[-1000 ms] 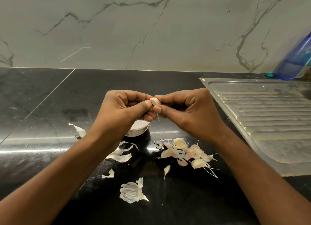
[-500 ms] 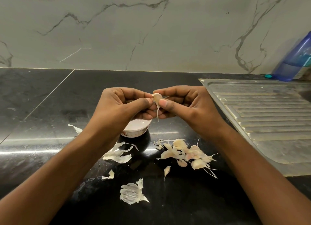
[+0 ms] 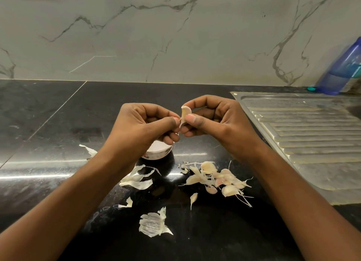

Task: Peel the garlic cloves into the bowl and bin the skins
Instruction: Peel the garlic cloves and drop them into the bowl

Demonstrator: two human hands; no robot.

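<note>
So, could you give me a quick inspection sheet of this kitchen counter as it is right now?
Surface: black counter, glossy, with light streaks reflected.
Job's things: garlic clove held above the counter; white bowl partly hidden under the left hand; pile of cloves in front of the bowl, to its right; no bin seen.
Clutter: loose skins scattered over the near counter.
Grippers: left hand and right hand both pinch the clove.
Cables: nothing seen.
Surroundings: marble wall behind; steel draining board to the right; blue bottle in the far right corner.
</note>
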